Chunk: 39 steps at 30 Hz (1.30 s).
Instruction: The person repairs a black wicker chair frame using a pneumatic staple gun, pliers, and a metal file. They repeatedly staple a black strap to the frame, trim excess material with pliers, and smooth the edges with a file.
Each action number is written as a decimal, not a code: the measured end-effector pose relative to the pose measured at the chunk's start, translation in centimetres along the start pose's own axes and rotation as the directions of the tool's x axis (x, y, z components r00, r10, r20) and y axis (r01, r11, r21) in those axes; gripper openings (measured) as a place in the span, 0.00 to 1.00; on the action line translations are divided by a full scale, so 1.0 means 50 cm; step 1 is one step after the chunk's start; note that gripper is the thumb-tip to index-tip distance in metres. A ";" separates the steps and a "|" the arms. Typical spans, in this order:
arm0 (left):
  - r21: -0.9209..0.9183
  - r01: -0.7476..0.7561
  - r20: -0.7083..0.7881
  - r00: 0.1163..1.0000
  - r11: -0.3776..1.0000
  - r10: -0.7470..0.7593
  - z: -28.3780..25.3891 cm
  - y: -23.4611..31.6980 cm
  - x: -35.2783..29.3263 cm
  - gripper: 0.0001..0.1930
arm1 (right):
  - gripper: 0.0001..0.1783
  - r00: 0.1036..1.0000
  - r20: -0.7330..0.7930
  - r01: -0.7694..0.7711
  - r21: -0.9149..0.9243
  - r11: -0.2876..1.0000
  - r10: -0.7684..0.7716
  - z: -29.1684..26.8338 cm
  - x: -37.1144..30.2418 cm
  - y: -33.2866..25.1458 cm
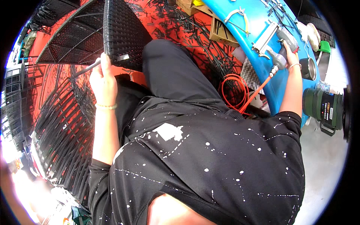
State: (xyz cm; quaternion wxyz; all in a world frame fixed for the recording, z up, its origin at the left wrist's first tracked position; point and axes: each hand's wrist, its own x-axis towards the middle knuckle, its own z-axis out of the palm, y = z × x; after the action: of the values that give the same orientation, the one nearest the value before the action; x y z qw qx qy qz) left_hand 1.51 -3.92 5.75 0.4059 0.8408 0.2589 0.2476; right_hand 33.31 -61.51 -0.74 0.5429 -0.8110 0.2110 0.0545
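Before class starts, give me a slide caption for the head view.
Left hand at the edge of a black woven panel, right hand gripping a hose-fed tool at a blue table.

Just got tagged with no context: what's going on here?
The person's left hand holds a slim grey rod-like tool at the lower end of a black woven panel. Their right hand grips a silver-grey pistol-shaped air tool, joined to an orange hose, over a curved blue table. Whether the air tool rests on the tabletop is unclear. Thin black strips litter the red floor.
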 end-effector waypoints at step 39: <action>-0.394 -0.017 -0.238 0.968 0.919 -0.084 0.122 -0.025 -0.011 0.13 | 0.13 0.370 0.498 0.925 -0.117 0.362 -0.784 0.429 -0.448 -0.251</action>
State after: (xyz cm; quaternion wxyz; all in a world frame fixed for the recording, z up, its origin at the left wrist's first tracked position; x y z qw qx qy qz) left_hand 4.64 -7.01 1.27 0.5345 0.6998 0.2674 0.3914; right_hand 21.10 -31.77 8.45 0.3477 -0.8596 -0.3702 -0.0558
